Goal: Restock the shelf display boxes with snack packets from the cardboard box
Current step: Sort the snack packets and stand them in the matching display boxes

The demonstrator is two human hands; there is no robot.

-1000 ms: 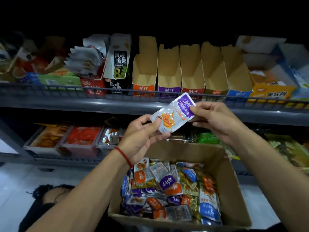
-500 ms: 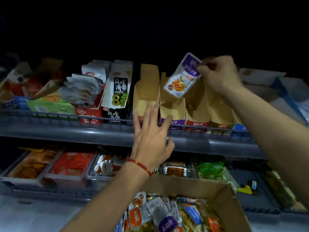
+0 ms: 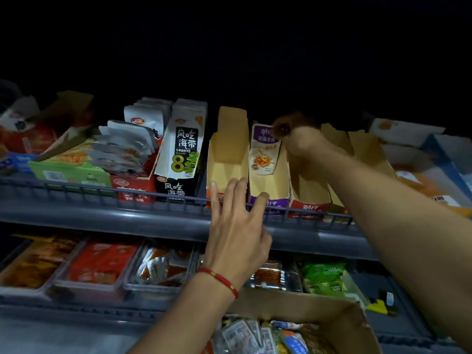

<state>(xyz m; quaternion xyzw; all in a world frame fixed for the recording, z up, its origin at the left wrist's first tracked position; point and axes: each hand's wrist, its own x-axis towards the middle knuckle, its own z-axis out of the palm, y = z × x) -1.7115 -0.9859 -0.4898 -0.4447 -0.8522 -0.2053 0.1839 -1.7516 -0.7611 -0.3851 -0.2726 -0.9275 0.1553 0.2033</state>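
So the purple packet (image 3: 264, 152) has been carried up from over the cardboard box (image 3: 339, 319) and is now being lowered upright into the purple-fronted display box (image 3: 268, 183), so the first packet is basically shelved, with plenty more left to go.

Left hand (image 3: 236, 221) has been lifted to the shelf rail (image 3: 153, 198): fingers spread and straight, nothing held, tips resting at the front edges of the orange-fronted and purple-fronted boxes.

Right of those fingers, the packet's top corner is pinched by the right hand (image 3: 297, 139), fingers curled over it in shadow.
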